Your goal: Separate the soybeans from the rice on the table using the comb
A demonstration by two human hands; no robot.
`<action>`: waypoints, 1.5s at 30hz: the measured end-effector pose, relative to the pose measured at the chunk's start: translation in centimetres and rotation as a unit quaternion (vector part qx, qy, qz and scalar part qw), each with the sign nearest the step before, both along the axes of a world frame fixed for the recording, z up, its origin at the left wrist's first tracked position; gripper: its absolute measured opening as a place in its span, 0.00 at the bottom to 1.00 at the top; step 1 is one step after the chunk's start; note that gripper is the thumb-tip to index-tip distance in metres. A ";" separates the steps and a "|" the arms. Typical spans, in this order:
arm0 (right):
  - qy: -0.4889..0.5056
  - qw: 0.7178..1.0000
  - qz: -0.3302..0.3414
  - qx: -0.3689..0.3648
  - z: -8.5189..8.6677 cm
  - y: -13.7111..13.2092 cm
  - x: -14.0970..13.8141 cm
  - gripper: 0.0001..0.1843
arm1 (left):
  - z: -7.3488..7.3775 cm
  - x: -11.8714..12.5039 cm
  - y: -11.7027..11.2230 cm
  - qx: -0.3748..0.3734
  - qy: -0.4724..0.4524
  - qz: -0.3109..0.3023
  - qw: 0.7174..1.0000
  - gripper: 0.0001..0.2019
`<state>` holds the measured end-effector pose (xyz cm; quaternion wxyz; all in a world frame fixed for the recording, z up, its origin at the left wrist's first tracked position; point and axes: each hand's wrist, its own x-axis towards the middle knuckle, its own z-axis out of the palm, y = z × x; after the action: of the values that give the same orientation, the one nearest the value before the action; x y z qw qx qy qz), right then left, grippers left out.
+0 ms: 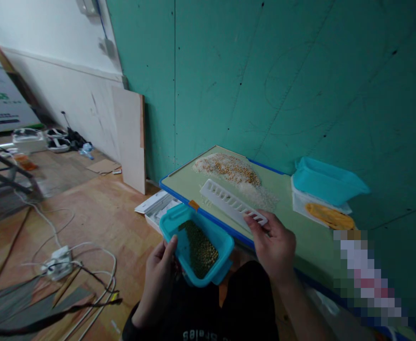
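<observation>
My left hand (160,272) grips the near left side of a teal plastic box (213,237) half filled with green beans (199,248), holding it just below the table edge. My right hand (274,244) is closed on the near end of a long white slotted plastic strip (229,201) that lies flat on the green table (300,237). Beyond the strip lies a spread heap of mixed grains: yellow beans (234,168) and white rice (261,194).
A second teal box (327,180) sits on a white tray holding yellow grain (330,215) at the table's right. A green wall stands behind the table. A white tray (156,208) lies on the wooden floor, along with cables and a power strip (60,260) at left.
</observation>
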<state>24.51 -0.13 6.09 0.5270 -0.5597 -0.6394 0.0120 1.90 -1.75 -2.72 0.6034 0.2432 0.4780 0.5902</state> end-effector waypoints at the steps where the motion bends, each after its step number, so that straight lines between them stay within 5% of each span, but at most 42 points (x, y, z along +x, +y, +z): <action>1: -0.029 0.999 0.013 0.009 -0.2 -0.3 -0.9 0.07 | -0.1 -0.1 -0.1 -0.001 0.003 0.001 1.000 0.21; 5: -0.110 0.990 0.080 0.023 -1.0 0.5 -3.1 0.10 | -0.6 -0.2 -0.1 -0.008 0.002 0.004 1.000 0.22; 15: -0.344 0.935 0.089 -0.003 -0.7 7.1 -8.2 0.14 | -1.1 0.0 -0.2 -0.030 -0.020 0.023 0.999 0.22; 24: -0.414 0.908 0.007 -0.058 -0.6 8.5 -11.0 0.18 | -2.2 -0.4 0.3 -0.038 0.011 0.023 0.999 0.25; 31: -0.197 0.979 -0.042 -0.010 2.3 9.0 -4.0 0.12 | -2.6 -0.3 0.1 -0.044 0.004 0.016 0.999 0.23; 34: -0.036 0.999 0.034 -0.014 2.3 11.4 1.0 0.10 | -2.7 -0.1 0.0 -0.041 0.003 0.004 0.999 0.22; 39: 0.188 0.977 0.078 -0.057 0.1 14.9 6.0 0.19 | -2.2 0.4 -0.3 -0.037 -0.005 -0.005 0.999 0.21; 45: 0.266 0.952 0.101 -0.116 -0.2 15.1 6.2 0.29 | -1.7 0.6 -0.5 -0.048 0.020 0.010 0.999 0.23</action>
<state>30.69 15.00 5.92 0.6052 -0.5262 -0.5235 0.2877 2.48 -2.22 -4.42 0.5986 0.2210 0.5202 0.5677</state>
